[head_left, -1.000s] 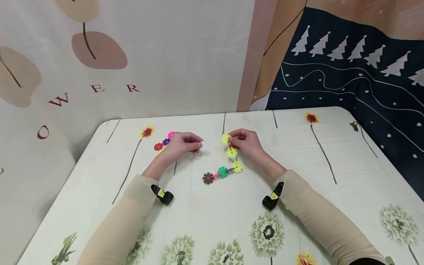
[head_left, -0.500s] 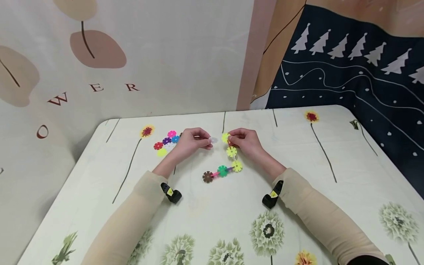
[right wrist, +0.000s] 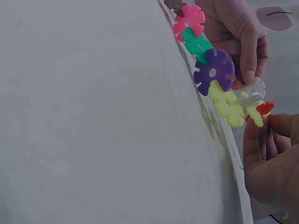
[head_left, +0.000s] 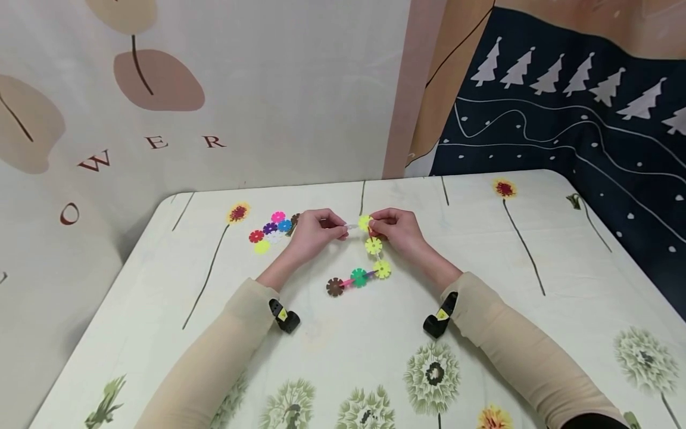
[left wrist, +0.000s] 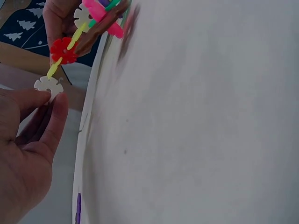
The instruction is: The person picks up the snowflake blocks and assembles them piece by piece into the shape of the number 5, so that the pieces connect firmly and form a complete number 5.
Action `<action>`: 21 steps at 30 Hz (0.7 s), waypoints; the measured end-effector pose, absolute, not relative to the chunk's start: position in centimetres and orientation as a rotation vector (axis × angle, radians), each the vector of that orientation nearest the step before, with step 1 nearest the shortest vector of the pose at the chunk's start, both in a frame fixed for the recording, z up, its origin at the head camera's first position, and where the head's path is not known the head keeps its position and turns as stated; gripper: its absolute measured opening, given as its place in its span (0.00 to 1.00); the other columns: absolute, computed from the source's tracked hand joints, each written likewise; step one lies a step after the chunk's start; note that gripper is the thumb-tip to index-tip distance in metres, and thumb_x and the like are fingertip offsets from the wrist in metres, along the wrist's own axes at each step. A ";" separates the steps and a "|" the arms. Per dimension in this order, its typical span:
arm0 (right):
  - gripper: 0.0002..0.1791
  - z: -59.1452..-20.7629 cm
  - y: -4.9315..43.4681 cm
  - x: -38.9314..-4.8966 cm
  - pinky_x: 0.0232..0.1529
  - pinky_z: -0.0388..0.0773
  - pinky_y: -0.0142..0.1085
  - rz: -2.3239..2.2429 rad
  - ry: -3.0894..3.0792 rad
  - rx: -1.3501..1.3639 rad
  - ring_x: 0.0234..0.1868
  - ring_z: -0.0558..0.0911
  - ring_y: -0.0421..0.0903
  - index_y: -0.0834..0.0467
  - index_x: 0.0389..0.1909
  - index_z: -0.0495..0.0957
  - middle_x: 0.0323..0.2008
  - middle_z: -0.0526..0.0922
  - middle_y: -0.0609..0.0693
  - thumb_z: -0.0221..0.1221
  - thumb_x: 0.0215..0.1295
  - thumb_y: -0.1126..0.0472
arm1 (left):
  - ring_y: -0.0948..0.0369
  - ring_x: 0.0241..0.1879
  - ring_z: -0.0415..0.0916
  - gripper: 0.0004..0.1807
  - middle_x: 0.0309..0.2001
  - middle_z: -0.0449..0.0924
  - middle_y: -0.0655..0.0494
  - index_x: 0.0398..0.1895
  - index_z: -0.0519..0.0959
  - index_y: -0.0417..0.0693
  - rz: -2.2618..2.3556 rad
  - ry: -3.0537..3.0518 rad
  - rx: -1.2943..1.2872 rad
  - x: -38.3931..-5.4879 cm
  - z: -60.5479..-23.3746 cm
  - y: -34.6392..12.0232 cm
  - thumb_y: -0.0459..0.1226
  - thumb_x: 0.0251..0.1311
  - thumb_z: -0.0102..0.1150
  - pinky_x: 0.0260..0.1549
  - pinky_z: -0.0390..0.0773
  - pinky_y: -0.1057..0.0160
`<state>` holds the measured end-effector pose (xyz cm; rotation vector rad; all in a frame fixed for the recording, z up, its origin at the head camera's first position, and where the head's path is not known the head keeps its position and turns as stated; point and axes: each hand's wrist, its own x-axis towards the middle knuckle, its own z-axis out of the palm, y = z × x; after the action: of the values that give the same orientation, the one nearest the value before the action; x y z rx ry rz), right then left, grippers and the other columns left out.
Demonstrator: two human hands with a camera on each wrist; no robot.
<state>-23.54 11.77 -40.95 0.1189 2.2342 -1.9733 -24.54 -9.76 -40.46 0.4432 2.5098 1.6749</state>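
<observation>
Between thumb and fingers, my left hand (head_left: 318, 232) pinches a white notched plastic disc (left wrist: 48, 85), a snowflake-style linking piece. Its edge meets the yellow end disc (head_left: 364, 223) of a linked chain; how far they are slotted together I cannot tell. My right hand (head_left: 396, 229) pinches the chain close to that end, at the red disc (left wrist: 64, 50). From there the chain hangs toward me through more yellow discs, then a purple disc (right wrist: 214, 72), a green disc (head_left: 359, 277), a pink disc (right wrist: 190, 21) and a brown disc (head_left: 335, 287) at its other end.
Several loose discs lie left of my left hand, among them a pink disc (head_left: 278, 217), a red disc (head_left: 256, 236) and a yellow disc (head_left: 261, 246). A flower-print cloth covers the table (head_left: 343, 357). Hanging fabric (head_left: 295, 89) stands behind it.
My left hand has moved right with the white disc, from apart to against the chain's yellow end disc. The loose discs it partly hid now show. My right hand has barely moved.
</observation>
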 end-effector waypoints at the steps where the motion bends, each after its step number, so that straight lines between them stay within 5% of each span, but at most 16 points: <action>1: 0.13 -41.0 11.8 -23.5 0.38 0.83 0.29 -1.977 2.232 0.122 0.33 0.84 0.40 0.68 0.53 0.81 0.37 0.85 0.56 0.63 0.72 0.66 | 0.55 0.34 0.86 0.03 0.35 0.87 0.45 0.38 0.85 0.34 1.671 2.514 0.450 -24.5 -40.5 -9.7 0.26 0.62 0.68 0.37 0.85 0.65; 21: 0.12 -41.0 11.5 -23.3 0.35 0.85 0.30 -2.037 2.165 0.169 0.30 0.86 0.39 0.69 0.50 0.81 0.33 0.87 0.56 0.64 0.70 0.67 | 0.56 0.35 0.86 0.02 0.34 0.87 0.48 0.38 0.85 0.35 1.607 2.564 0.510 -24.2 -40.6 -9.3 0.27 0.64 0.68 0.38 0.86 0.60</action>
<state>-23.30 11.53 -41.01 0.1685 2.1646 -2.0372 -24.18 -9.33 -40.59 0.5105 2.5638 1.6073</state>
